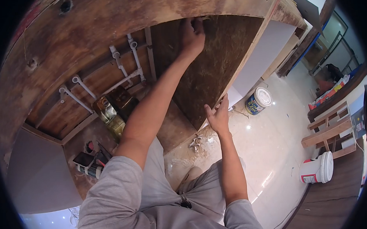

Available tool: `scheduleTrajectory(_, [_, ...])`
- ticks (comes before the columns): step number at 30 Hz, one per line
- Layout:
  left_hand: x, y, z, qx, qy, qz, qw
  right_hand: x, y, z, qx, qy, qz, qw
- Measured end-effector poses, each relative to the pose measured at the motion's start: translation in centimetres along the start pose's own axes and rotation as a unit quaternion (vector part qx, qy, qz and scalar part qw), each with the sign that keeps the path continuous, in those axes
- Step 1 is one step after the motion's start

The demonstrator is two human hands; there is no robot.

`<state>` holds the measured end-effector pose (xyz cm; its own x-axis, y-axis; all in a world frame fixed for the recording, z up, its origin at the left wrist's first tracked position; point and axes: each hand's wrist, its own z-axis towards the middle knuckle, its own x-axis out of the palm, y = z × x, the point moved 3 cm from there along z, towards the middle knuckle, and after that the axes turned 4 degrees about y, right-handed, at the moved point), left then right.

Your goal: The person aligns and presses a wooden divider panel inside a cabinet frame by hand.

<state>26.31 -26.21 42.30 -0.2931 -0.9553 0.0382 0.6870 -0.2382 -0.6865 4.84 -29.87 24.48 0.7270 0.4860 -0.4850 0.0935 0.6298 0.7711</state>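
My left hand (192, 38) is raised against the brown wooden panel (217, 52), just under the curved plywood edge (147, 15). Its fingers are curled closed; what they hold, if anything, I cannot make out. Lower down, my right hand (218, 117) grips the front edge of that same panel, the thumb on the inner face and the fingers on the outer side. Left of my left forearm, several metal cans (110, 115) stand on the cabinet floor beneath white pipes (125, 68).
A dark phone-like object (84, 159) and tools lie on the cabinet floor at left. Debris (195, 144) lies below the panel. A labelled paint bucket (258, 101), a white bucket (316, 168) and a wooden frame (327, 133) stand to the right on the tiled floor (269, 148).
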Motion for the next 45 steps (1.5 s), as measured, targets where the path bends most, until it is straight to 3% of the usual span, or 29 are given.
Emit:
scheduleTrajectory(3, [-0.5,0.6,-0.4,0.019,-0.051,0.010,0.998,0.2,-0.3,0.0,-0.015,-0.009,-0.008,1.000])
scheduleTrajectory(6, [-1.5,1.8,-0.5,-0.116,0.004,-0.078,0.990,0.2,-0.3,0.0,-0.010,-0.012,-0.017,1.000])
scheduleTrajectory(9, [-1.3,1.0,-0.4,-0.059,0.000,-0.167,0.984,0.6,-0.4,0.0,-0.011,-0.023,-0.020,0.999])
scheduleTrajectory(12, [-0.7,-0.1,0.3,-0.050,-0.011,0.025,0.998,0.6,-0.1,0.1,-0.015,-0.015,0.001,1.000])
scheduleTrajectory(15, [0.1,-1.6,0.5,0.061,-0.046,0.004,0.997,0.5,-0.3,0.2,-0.024,-0.013,-0.009,1.000])
scheduleTrajectory(21, [0.2,-3.0,0.2,-0.063,-0.015,-0.004,0.998,0.5,-0.3,0.1,-0.021,-0.011,0.000,1.000])
scheduleTrajectory(27, [0.8,-2.1,0.9,0.031,-0.058,0.108,0.992,0.4,-0.3,-0.1,-0.017,-0.012,-0.010,1.000])
scheduleTrajectory(30, [1.1,-1.5,0.8,0.050,-0.030,0.142,0.988,0.4,-0.7,0.0,-0.009,-0.013,-0.014,1.000])
scheduleTrajectory(33, [1.0,-0.9,0.9,0.078,-0.026,0.119,0.989,0.2,-0.5,0.0,-0.010,-0.007,0.010,1.000])
scheduleTrajectory(39, [-0.1,0.5,-0.1,0.033,-0.011,0.125,0.992,-0.4,0.0,0.0,-0.006,0.012,0.025,1.000])
scheduleTrajectory(42, [-2.3,3.9,-3.2,-0.138,0.017,0.081,0.987,-0.4,0.2,-0.1,-0.005,0.011,0.020,1.000])
scheduleTrajectory(44, [-4.8,4.5,-5.9,-0.096,0.070,0.105,0.987,-0.4,0.1,0.0,-0.018,0.007,0.004,1.000])
scheduleTrajectory(45, [-5.5,6.8,-7.7,-0.125,0.058,0.088,0.987,-0.2,0.0,0.0,-0.023,0.006,-0.004,1.000])
